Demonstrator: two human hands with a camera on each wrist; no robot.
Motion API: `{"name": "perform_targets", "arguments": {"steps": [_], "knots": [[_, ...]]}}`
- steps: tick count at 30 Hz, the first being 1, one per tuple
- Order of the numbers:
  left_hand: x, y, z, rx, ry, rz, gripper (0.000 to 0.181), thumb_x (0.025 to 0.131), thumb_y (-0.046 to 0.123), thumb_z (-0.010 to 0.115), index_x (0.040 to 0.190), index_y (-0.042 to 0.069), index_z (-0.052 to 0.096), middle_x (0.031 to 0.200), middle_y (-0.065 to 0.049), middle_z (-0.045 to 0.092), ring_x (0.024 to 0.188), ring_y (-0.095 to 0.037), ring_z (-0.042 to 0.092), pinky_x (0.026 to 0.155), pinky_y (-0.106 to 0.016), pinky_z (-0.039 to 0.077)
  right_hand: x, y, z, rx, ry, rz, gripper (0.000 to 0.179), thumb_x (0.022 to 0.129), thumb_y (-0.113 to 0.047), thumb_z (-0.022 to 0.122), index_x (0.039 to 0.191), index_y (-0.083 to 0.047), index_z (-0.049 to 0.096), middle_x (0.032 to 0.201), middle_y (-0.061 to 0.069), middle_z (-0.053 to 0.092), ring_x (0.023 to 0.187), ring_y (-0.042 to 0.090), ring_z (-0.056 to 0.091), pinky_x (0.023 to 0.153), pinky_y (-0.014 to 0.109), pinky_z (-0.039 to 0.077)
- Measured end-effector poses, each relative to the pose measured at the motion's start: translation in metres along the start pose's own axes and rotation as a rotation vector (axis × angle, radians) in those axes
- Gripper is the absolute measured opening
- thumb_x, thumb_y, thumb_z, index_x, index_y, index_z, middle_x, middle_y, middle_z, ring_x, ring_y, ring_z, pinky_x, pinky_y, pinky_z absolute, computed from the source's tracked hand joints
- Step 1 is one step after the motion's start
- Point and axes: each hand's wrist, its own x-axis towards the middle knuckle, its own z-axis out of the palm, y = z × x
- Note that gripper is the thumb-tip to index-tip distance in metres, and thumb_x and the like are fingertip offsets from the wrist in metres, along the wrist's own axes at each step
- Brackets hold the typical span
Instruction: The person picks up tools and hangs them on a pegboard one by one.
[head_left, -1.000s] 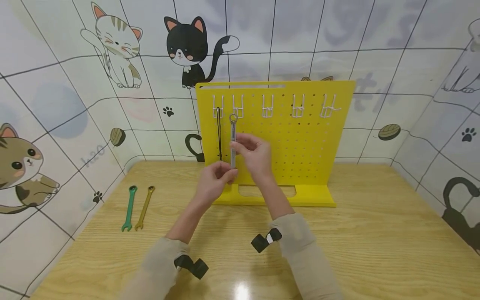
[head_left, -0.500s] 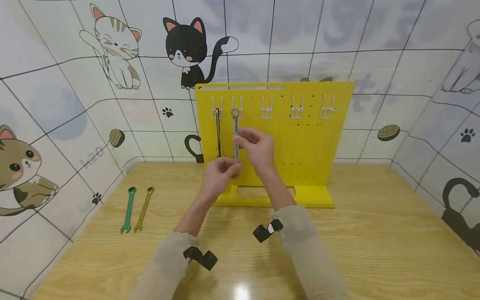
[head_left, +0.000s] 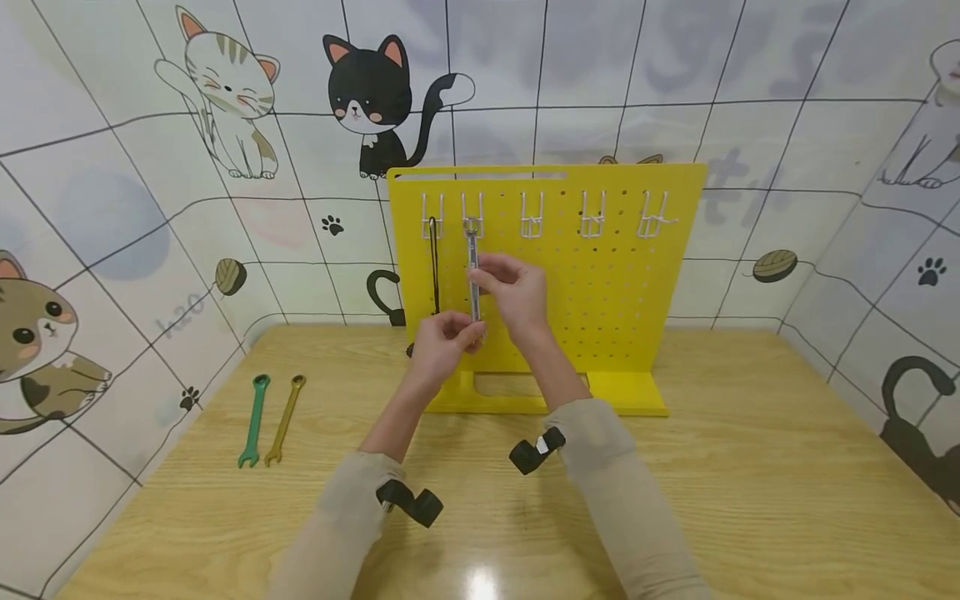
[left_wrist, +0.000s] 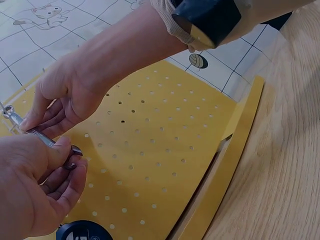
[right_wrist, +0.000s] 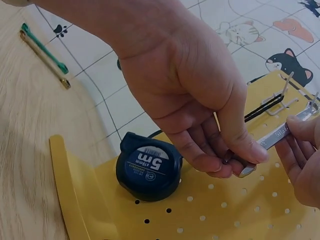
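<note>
A silver combination wrench (head_left: pixel 474 275) stands upright against the yellow pegboard (head_left: pixel 570 317), its ring end overlapping the second white wire hook (head_left: pixel 480 208) from the left. My right hand (head_left: pixel 516 296) pinches its shank between thumb and fingers. Lower down, my left hand (head_left: pixel 441 346) grips the open-jaw end, which pokes past the fingers in the left wrist view. Beside them a tape measure (right_wrist: pixel 150 167) hangs by a black cord (head_left: pixel 434 267) from the leftmost hook (head_left: pixel 427 208). In the head view, my left hand mostly hides the tape measure.
A green wrench (head_left: pixel 255 421) and a gold wrench (head_left: pixel 285 421) lie side by side on the wooden table (head_left: pixel 750 483), left of the board. Three more wire hooks, such as this one (head_left: pixel 532 221), line the board's top right. A cat-patterned wall covering (head_left: pixel 495 67) stands behind.
Both hands have moved slightly up and right with the silver wrench. Its ring end has risen from just below the second hook to overlap it.
</note>
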Motion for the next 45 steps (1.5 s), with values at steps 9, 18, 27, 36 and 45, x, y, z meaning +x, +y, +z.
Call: {"name": "perform_targets", "arguments": {"steps": [9, 18, 27, 36, 45], "knots": [[0.010, -0.007, 0.003, -0.002, 0.037, -0.019, 0.017, 0.096, 0.012, 0.071, 0.100, -0.004, 0.071, 0.088, -0.011, 0.069, 0.077, -0.018, 0.065, 0.077, -0.030, 0.058, 0.008, 0.004, 0.000, -0.041, 0.006, 0.043, 0.024, 0.089, -0.007, 0.078, 0.109, 0.004, 0.074, 0.098, 0.013, 0.075, 0.084, 0.017, 0.071, 0.079, 0.032, 0.059], [0.017, -0.012, 0.004, -0.001, 0.079, -0.010, 0.017, 0.096, 0.011, 0.071, 0.101, -0.005, 0.070, 0.090, -0.012, 0.070, 0.077, -0.018, 0.067, 0.078, -0.030, 0.058, 0.014, 0.010, 0.001, -0.051, -0.006, 0.025, 0.022, 0.090, -0.006, 0.077, 0.109, 0.005, 0.073, 0.097, 0.015, 0.074, 0.083, 0.016, 0.070, 0.078, 0.033, 0.059], [0.017, -0.016, 0.007, 0.019, 0.129, 0.004, 0.023, 0.096, 0.013, 0.071, 0.109, -0.006, 0.067, 0.100, -0.017, 0.070, 0.088, -0.026, 0.070, 0.080, -0.031, 0.059, 0.016, 0.015, 0.001, -0.074, -0.021, 0.002, 0.023, 0.090, -0.006, 0.076, 0.109, 0.006, 0.072, 0.099, 0.016, 0.073, 0.087, 0.017, 0.069, 0.080, 0.032, 0.059], [0.016, -0.021, 0.011, 0.136, 0.170, 0.041, 0.025, 0.098, 0.011, 0.067, 0.118, -0.004, 0.065, 0.112, -0.016, 0.069, 0.101, -0.029, 0.066, 0.087, -0.037, 0.056, 0.016, 0.015, 0.005, -0.154, 0.009, -0.008, 0.020, 0.090, -0.008, 0.077, 0.104, 0.005, 0.072, 0.097, 0.017, 0.073, 0.083, 0.019, 0.069, 0.075, 0.031, 0.059], [0.019, -0.026, 0.016, 0.168, 0.228, 0.073, 0.023, 0.098, 0.010, 0.068, 0.116, -0.003, 0.062, 0.113, -0.017, 0.067, 0.101, -0.031, 0.068, 0.084, -0.038, 0.058, 0.015, 0.017, 0.007, -0.219, 0.059, -0.053, 0.018, 0.088, -0.010, 0.080, 0.098, 0.004, 0.074, 0.092, 0.016, 0.074, 0.080, 0.025, 0.071, 0.071, 0.035, 0.061]]}}
